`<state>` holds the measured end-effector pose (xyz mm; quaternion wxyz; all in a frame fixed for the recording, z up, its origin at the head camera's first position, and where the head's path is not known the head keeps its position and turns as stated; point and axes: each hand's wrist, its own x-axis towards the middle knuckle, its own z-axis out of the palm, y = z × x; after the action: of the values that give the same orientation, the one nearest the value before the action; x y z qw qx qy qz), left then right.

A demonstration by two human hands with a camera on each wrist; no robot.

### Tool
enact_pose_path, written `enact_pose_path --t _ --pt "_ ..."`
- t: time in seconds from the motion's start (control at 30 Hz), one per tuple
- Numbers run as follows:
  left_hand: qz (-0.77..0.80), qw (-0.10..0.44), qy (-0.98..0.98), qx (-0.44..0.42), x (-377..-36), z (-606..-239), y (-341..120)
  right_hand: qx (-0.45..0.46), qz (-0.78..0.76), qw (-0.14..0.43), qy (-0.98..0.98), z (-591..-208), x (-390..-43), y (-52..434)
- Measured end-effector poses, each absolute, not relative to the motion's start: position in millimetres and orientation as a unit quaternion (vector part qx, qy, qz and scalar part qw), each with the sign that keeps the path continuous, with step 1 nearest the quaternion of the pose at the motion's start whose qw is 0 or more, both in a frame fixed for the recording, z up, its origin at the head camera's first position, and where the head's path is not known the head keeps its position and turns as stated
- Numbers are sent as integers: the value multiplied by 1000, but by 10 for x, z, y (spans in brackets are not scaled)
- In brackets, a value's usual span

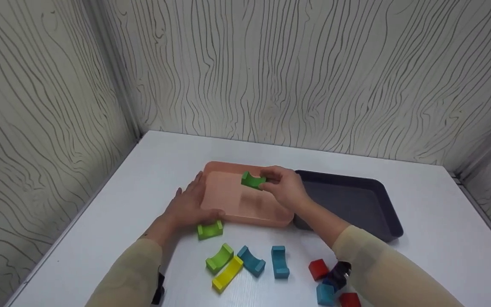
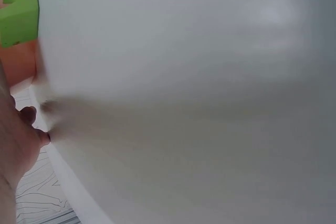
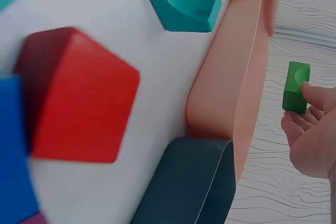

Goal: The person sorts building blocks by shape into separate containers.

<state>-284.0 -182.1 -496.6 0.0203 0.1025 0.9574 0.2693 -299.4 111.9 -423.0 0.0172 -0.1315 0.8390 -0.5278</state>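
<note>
Above the pink tray (image 1: 228,200), the right hand (image 1: 286,187) pinches a green arch block (image 1: 252,181) between thumb and fingertips, holding it clear of the tray floor; the right wrist view shows the same block (image 3: 296,87) gripped at one end, well off the tray's rim (image 3: 247,93). The left hand (image 1: 190,204) lies with straight fingers along the tray's left edge, its thumb touching a second green arch block (image 1: 210,230) that sits on the white surface (image 1: 151,170) just before the tray's near edge. In the left wrist view only a corner of that block (image 2: 18,14) and the heel of the hand (image 2: 16,150) show beside the blurred surface.

Just right of the pink tray, touching it, stands a dark grey tray (image 1: 356,200). Nearer the person, a loose row of blocks lies on the surface: a third green arch (image 1: 219,258) against a yellow one (image 1: 227,273), then two teal arches (image 1: 252,261) (image 1: 280,262). Farther right sit a red block (image 1: 318,269), a blue block (image 1: 325,294) and another red one (image 1: 350,299), close by the right sleeve (image 1: 382,268).
</note>
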Motion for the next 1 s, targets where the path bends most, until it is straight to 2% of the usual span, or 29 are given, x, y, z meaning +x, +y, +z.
enact_pose_path --t 0.43,0.6,1.0 --pt "279 25 955 97 -2825 -4942 -1820 -125 -499 15 858 -4310 -3323 782" --pt "275 23 956 97 -2816 -4945 -1834 -129 -531 33 837 -4370 -3443 664" --pt "283 14 954 102 -2837 -4979 -1823 -114 -497 63 858 -4543 -3645 506"
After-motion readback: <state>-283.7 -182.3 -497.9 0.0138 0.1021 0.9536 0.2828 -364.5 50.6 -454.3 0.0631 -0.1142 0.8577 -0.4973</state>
